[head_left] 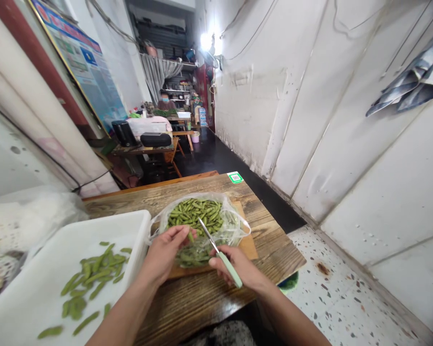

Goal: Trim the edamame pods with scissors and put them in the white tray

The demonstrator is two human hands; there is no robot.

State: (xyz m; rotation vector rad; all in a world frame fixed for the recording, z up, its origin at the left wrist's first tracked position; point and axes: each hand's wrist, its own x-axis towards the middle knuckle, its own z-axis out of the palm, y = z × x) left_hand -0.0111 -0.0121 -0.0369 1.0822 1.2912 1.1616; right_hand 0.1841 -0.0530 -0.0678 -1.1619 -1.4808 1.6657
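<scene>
Wooden table (274, 247) beneath bagged pods (197, 211), scuffed white wall (252, 108)

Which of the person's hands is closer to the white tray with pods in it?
The left hand: it is just past the right edge of the white tray, pinching a pod. The right hand is farther right, holding a green-handled tool.

Dark streaks are shown by the wood-grained table (274, 240), on which a flat brown board (250, 246) is laid beneath the clear plastic bag (231, 221) of green pods (193, 210). Left of the bag, a white tray (143, 235) is set; beyond it, rightward, a green-bordered QR-code card (235, 177) is placed.
</scene>
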